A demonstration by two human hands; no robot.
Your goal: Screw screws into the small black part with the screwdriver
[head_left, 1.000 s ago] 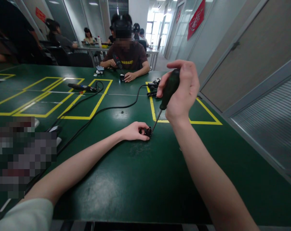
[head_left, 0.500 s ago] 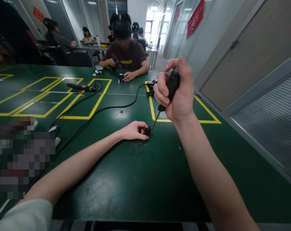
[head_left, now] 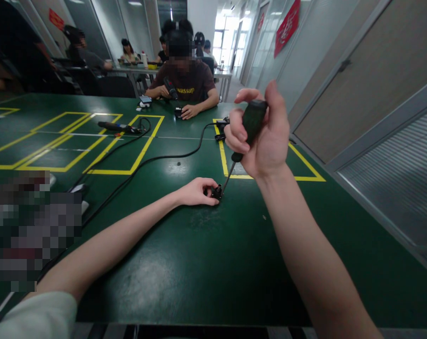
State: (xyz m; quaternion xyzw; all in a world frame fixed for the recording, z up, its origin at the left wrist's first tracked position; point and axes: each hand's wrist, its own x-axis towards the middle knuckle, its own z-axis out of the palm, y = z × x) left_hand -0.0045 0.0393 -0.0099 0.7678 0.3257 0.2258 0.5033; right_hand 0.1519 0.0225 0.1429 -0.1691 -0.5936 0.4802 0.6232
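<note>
My right hand (head_left: pixel 261 129) is wrapped round the dark handle of a screwdriver (head_left: pixel 254 120), held at a slant above the table. Its thin metal shaft runs down and left to a small black part (head_left: pixel 217 191). My left hand (head_left: pixel 197 191) grips that part between thumb and fingers, low against the green table (head_left: pixel 185 254). The shaft's tip meets the right side of the part, though the exact contact point is too small to make out. Much of the part is hidden by my left fingers.
A black cable (head_left: pixel 164 157) crosses the table to dark items (head_left: pixel 222 126) behind my right hand. A dark pen-shaped tool (head_left: pixel 118 127) lies farther left. Yellow tape (head_left: pixel 143 153) marks rectangles. Opposite, a person (head_left: pixel 185 75) holds a power screwdriver (head_left: pixel 170 88) above a small black object (head_left: pixel 178 112).
My right hand has turned on the screwdriver handle and shifted slightly right, its thumb now more upright. My left hand and the black part have stayed in place.
</note>
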